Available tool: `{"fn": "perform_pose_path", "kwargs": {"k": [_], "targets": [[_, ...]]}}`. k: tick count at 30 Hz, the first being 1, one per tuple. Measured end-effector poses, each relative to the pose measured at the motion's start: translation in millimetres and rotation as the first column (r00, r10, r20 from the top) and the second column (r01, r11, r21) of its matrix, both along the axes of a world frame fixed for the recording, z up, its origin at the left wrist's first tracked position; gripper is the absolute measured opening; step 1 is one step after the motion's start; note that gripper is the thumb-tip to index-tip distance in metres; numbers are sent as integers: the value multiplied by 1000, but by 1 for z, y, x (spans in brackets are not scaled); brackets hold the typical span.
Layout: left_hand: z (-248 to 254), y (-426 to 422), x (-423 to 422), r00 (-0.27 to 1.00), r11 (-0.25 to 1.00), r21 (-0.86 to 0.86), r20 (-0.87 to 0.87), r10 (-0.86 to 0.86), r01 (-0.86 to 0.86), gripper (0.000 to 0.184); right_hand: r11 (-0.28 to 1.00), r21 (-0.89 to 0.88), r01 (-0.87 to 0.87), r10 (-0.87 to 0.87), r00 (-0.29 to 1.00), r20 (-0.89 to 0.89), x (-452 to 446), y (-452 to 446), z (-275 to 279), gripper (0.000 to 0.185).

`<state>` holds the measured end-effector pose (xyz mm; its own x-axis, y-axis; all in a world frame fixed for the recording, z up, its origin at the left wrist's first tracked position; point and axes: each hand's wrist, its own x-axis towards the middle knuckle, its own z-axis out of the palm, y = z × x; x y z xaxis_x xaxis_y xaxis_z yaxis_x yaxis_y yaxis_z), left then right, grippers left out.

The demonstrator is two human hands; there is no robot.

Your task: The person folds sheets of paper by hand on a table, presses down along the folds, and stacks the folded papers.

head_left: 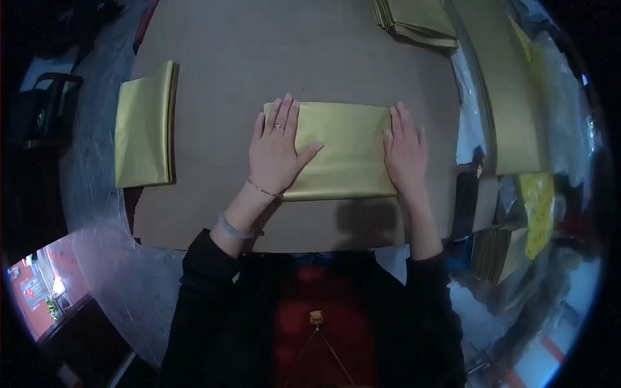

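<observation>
A folded sheet of gold paper [349,149] lies flat in front of me on a brown cardboard sheet [291,58]. My left hand [277,142] rests flat over its left edge, fingers stretched out and the thumb spread onto the gold surface. At the opposite end, my right hand [404,145] lies with extended fingers along the right edge. Neither hand grips anything. What is under my palms is hidden.
Left of the hands stands a stack of folded gold paper [143,129]. Another folded stack [420,22] sits at the top right. Farther right are a long gold-brown sheet [511,97], a yellow wrapper [538,210] and a paper bundle [495,252].
</observation>
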<state>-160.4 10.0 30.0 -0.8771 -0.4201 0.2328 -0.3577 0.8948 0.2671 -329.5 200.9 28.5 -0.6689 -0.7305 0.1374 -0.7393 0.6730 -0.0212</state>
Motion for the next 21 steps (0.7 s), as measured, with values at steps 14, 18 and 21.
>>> {"fn": "perform_pose_path", "kwargs": {"k": [14, 18, 21], "targets": [[-4, 0, 0, 999, 999, -47, 53, 11, -8, 81, 956, -86, -281, 282, 959, 4, 43, -65, -4, 49], [-5, 1, 3, 1000, 999, -42, -4, -13, 12, 80, 957, -97, -275, 270, 961, -60, 44, -66, -6, 49], [-3, 1, 1, 1000, 1000, -28, 15, -1, 1, 80, 948, -126, -291, 286, 957, -56, 44, -65, -9, 50]]}}
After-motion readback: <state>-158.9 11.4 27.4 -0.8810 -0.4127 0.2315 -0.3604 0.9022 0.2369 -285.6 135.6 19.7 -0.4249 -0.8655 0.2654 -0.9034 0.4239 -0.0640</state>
